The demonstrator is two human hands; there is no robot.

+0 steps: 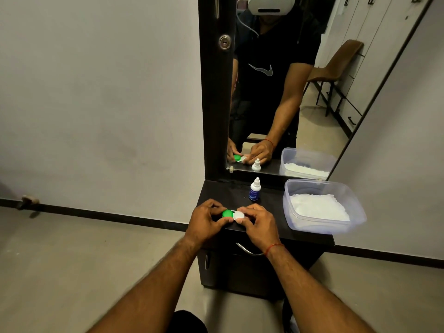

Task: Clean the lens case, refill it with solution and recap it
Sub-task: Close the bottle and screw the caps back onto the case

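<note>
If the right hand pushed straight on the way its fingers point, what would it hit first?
The right hand pinches the lens case; pushing straight on, it would probably meet the left hand next.

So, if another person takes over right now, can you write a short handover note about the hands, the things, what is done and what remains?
Left hand pinches the green-capped end of the lens case; right hand pinches the white-capped end.
The case is at the front of the dresser top, with both caps on.
Solution bottle stands capped behind it; plastic container with white tissue is to the right.
Done: cannot tell whether anything is cleaned yet.
Left, probably: uncap, clean, refill, recap.
</note>
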